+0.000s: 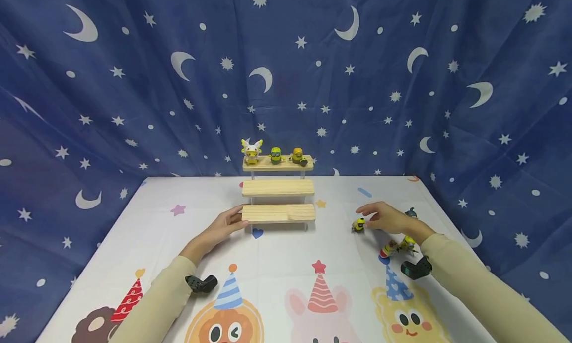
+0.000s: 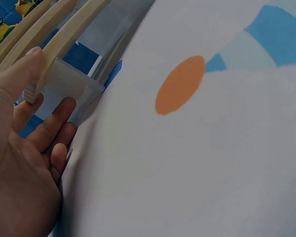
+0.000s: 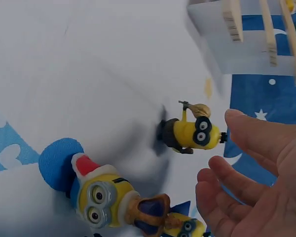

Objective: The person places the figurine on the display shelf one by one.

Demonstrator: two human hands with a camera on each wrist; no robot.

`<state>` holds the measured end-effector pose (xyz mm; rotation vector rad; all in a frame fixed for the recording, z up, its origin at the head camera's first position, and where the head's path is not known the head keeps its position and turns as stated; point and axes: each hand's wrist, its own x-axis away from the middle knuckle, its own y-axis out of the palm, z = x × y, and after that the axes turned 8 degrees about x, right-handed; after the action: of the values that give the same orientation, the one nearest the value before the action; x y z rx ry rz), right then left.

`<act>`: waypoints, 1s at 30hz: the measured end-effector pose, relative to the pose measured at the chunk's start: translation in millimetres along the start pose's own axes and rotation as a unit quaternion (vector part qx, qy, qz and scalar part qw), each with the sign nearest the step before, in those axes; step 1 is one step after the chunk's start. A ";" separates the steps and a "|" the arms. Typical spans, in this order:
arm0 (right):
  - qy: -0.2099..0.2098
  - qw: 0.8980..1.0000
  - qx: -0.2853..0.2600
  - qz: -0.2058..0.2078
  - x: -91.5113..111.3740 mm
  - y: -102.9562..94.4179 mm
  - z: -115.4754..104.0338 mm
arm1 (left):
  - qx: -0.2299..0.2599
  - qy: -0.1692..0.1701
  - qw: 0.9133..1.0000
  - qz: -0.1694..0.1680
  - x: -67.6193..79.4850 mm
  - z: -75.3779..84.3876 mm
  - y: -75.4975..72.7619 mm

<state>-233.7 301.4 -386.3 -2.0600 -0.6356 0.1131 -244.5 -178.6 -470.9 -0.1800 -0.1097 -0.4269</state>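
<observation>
At the left end of the three-tier wooden display stand [image 1: 278, 213], my left hand [image 1: 225, 223] pinches the lowest shelf, thumb on top and a finger underneath. The left wrist view shows this thumb [image 2: 24, 71] against the wood. My right hand [image 1: 385, 218] is beside a small yellow minion figurine [image 1: 358, 226] standing on the table. In the right wrist view, the thumb and fingers are spread apart near the head of this minion figurine [image 3: 195, 133], which holds a small brown item. A gap shows between hand and figurine there.
On the top shelf stand a white-and-yellow figurine [image 1: 251, 151] and two minion figurines, one green-tinted [image 1: 275, 156], one orange-tinted [image 1: 298, 156]. Near my right forearm are a crowned minion figurine [image 1: 390, 247], another yellow figurine [image 1: 407, 243] and a dark figurine [image 1: 411, 213]. A starry curtain [image 1: 286, 95] hangs behind.
</observation>
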 end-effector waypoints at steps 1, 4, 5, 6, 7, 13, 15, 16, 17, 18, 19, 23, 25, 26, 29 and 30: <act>0.008 1.000 0.001 -0.008 -1.8 0.9 -0.3 | 0.000 0.000 1.000 0.000 0.6 -0.2 0.0; 0.028 0.999 0.006 -0.023 -6.9 3.3 -0.8 | 0.002 -0.001 1.000 -0.001 1.4 -0.8 -0.6; 0.033 0.999 0.009 -0.025 -8.4 3.8 -0.9 | 0.001 0.000 1.000 -0.001 1.4 -0.9 -0.9; 0.038 0.999 0.012 -0.027 -9.8 4.1 -0.8 | 0.002 0.000 1.000 -0.001 1.4 -0.8 -1.0; 0.042 0.999 0.014 -0.029 -11.1 4.3 -0.9 | 0.003 0.000 1.000 -0.001 1.2 -0.8 -1.3; 0.040 0.998 0.046 -0.035 -14.9 6.1 -2.2 | 0.006 0.002 1.000 -0.001 -1.1 -0.4 -2.0; 0.033 0.997 0.058 -0.035 -15.9 7.9 -1.9 | 0.009 0.002 1.000 -0.001 -0.7 -0.2 -2.0; 0.031 0.997 0.063 -0.034 -15.6 8.0 -2.1 | 0.009 0.002 1.000 -0.002 -1.0 0.2 -1.7; 0.025 0.997 0.067 -0.033 -15.9 8.3 -1.5 | 0.010 0.003 1.000 -0.002 -0.9 0.8 -1.4; 0.020 0.997 0.070 -0.031 -16.2 8.6 -1.2 | 0.010 0.002 1.000 -0.002 -0.2 1.5 -0.9; 0.019 0.997 0.071 -0.030 -16.5 8.5 -1.4 | 0.011 0.002 1.000 -0.002 0.2 1.8 -0.6; -0.006 0.998 0.065 -0.008 -18.7 6.6 -3.3 | 0.011 0.003 1.000 -0.004 1.2 1.5 0.5; -0.021 0.998 0.061 0.012 -20.7 4.8 -5.6 | 0.013 0.002 1.000 -0.005 1.4 0.8 0.6; -0.026 0.998 0.058 0.023 -21.9 3.5 -7.3 | 0.011 0.002 1.000 -0.005 1.1 0.2 0.3; -0.029 0.997 0.039 0.056 -26.9 0.3 -15.4 | 0.005 0.003 1.000 -0.002 -0.4 -1.4 -1.7; -0.029 0.997 0.033 0.067 -28.8 -0.4 -18.8 | 0.003 0.004 1.000 0.000 -1.3 -1.8 -2.5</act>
<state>-252.7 273.3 -380.4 -2.0407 -0.5217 0.2690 -246.6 -180.7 -472.6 -0.1727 -0.1028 -0.4282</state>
